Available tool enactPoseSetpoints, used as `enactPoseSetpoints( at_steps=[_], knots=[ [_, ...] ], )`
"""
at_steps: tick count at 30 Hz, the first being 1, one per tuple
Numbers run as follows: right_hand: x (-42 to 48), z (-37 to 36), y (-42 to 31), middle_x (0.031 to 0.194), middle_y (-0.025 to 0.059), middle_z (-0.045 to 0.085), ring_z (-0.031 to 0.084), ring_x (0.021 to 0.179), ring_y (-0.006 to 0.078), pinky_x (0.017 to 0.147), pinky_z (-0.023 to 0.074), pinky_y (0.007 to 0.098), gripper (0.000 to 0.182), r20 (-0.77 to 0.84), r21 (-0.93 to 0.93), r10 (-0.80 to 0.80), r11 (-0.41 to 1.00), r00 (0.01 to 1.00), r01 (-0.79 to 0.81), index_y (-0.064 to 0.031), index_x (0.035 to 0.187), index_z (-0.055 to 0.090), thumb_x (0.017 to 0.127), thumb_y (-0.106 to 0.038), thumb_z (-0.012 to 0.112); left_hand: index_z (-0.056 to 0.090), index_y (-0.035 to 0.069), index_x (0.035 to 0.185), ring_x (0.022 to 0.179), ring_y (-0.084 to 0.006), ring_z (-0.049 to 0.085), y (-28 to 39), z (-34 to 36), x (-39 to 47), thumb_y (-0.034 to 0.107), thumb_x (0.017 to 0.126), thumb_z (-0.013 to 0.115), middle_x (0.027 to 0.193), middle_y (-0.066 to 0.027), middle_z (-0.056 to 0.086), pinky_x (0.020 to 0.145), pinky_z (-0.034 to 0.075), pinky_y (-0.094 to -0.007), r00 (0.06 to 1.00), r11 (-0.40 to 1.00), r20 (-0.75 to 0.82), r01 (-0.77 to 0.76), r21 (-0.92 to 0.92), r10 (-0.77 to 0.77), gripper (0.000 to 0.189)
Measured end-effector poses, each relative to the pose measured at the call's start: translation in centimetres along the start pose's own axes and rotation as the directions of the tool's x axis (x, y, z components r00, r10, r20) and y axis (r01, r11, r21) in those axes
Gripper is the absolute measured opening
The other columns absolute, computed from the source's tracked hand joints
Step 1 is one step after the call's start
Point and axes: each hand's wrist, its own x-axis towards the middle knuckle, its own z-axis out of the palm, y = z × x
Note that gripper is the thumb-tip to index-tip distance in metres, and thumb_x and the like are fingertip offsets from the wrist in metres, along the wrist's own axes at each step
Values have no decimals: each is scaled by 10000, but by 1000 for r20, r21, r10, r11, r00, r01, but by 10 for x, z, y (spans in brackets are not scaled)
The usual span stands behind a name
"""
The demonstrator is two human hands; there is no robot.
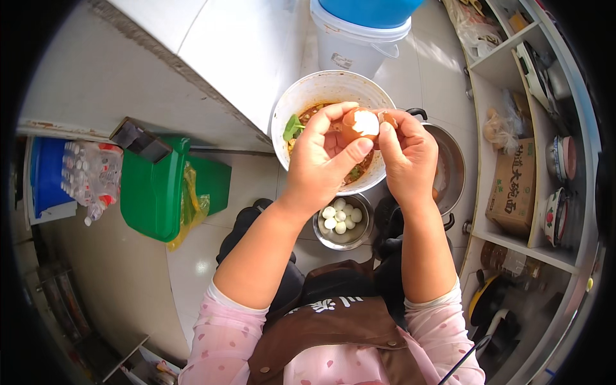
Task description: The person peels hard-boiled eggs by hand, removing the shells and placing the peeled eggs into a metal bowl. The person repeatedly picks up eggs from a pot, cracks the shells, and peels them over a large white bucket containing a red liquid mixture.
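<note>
My left hand (320, 159) holds a brown egg (362, 124), partly peeled, with white showing through a gap in its shell. Pinched between the thumb and fingers of my right hand (409, 149) is a piece of eggshell (386, 118), right beside the egg. Both hands are above a white bucket (284, 103) that contains reddish scraps and a green leaf (292, 127). Closer to me, a steel bowl (342, 243) on the floor holds several peeled eggs (340, 215). My right hand and forearm partly cover a steel pot (455, 163) with black handles.
Behind the bucket stands a white pail (337, 48) with a blue container (370, 12) on top. At left are a green trash bin (149, 202) with a yellow bag (190, 211) and packed plastic bottles (91, 168). Open shelves (529, 248) with a cardboard box (512, 192) line the right.
</note>
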Motion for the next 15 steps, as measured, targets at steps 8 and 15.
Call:
enactPoseSetpoints(
  at_steps=[8,15],
  knots=[
    [-1,4,-2,865,56,673,621,729,84,673,511,244,156,59,186,162,968,985,-170,49,1002,632,907,-63,581,436,-22,1318,1082,-151,579,7,-3,1,131,925,614,1197,-101,580,927,491,-302,993,992,-26,117,-37,-118,458],
    [3,-1,-3,915,69,673,631,834,120,757,516,274,212,81,116,189,973,979,-198,24,1093,625,914,-71,566,459,24,1295,991,-138,587,7,-12,3,202,944,557,1166,-76,578,828,506,-267,991,979,9,132,-155,-132,406]
  ],
)
